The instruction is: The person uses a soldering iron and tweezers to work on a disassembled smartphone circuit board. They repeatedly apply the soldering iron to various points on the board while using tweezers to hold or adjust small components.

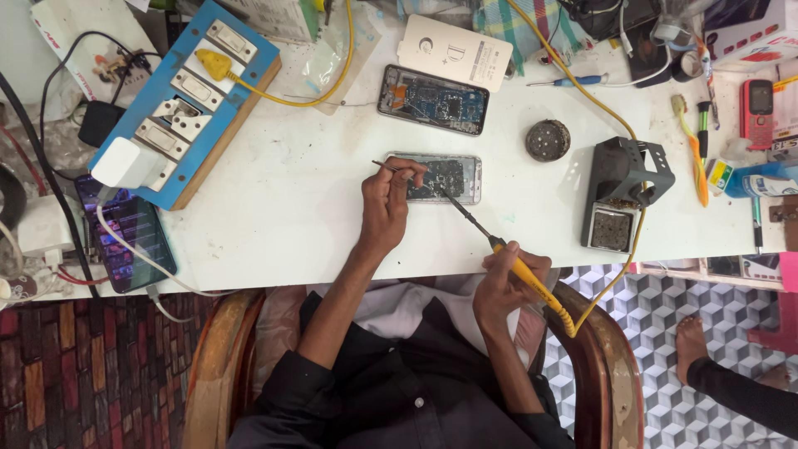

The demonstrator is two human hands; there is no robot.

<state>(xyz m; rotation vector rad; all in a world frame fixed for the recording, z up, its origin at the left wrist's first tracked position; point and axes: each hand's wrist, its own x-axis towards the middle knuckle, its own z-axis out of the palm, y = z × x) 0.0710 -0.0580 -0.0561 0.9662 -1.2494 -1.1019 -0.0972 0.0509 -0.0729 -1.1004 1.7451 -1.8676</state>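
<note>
The left hand point(385, 204) is closed on thin tweezers point(391, 167), pinched between fingers and thumb, with the fingertips resting on the left end of an opened phone point(453, 176) that lies flat on the white table point(291, 199). The right hand point(507, 278) grips the yellow handle of a soldering iron point(490, 241); its dark shaft slants up and left, and the tip meets the phone's exposed board near the middle. A yellow coiled cord point(603, 303) runs from the iron's handle off the table edge and back up over the table.

Just above the phone lies a second opened phone point(433, 100) with a blue board showing, and beside that a white card point(455, 51). To the right of the worked phone sit a round dark tin point(548, 140) and a black iron stand point(622, 191). Further right are a toothbrush point(692, 150), a blue screwdriver point(569, 81) and a red keypad phone point(756, 108).

On the left, a blue switchboard point(187, 100) holds a yellow plug and a white charger, and a lit smartphone point(129, 241) lies near the table edge with a white cable in it.

Another person's bare foot point(692, 345) stands on the patterned floor at lower right.
</note>
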